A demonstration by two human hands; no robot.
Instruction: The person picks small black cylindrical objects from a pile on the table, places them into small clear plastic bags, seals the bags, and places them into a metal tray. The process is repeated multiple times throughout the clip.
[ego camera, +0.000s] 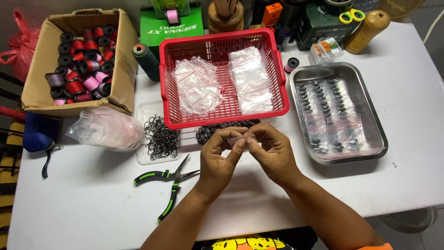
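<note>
Hands, left hand (pixel 221 155) and right hand (pixel 273 150), pinch small clear bag (pixel 241 139) before bag-filled red basket (pixel 222 119).

Open brown cardboard box (pixel 41 69) at far left, full of thread spools. Flat green carton with white print (pixel 152 25) behind the red basket. Dark green box (pixel 319 28) at back right. Small clear plastic case with orange label (pixel 326 48) beside it.

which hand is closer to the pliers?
Left. The left hand is just right of the pliers, its wrist close to their tips. The right hand is farther right, beyond the left one. Both pinch a small clear bag.
</note>
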